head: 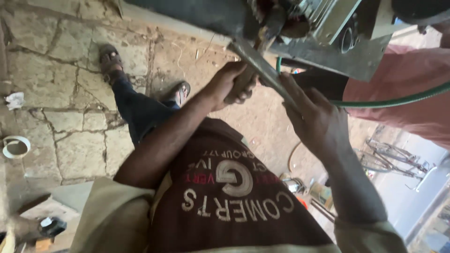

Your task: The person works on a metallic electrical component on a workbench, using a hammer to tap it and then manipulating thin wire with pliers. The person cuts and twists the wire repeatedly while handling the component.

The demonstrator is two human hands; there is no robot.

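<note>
My left hand (232,84) is closed around a dark tool handle (262,40) that reaches up into a grey metal machine (337,51) overhead. My right hand (314,117) grips the lower end of a flat grey metal bar (260,63), which slants up to the same spot on the machine. The two hands are close together, just below the machine's underside. The tool's working end is hidden among the machine parts.
A green hose (398,100) runs from the machine to the right, across a person in a pink shirt (412,79). My sandalled feet (110,58) stand on a cracked stone floor (61,89). A white ring (16,146) lies at left; a bicycle (393,159) at right.
</note>
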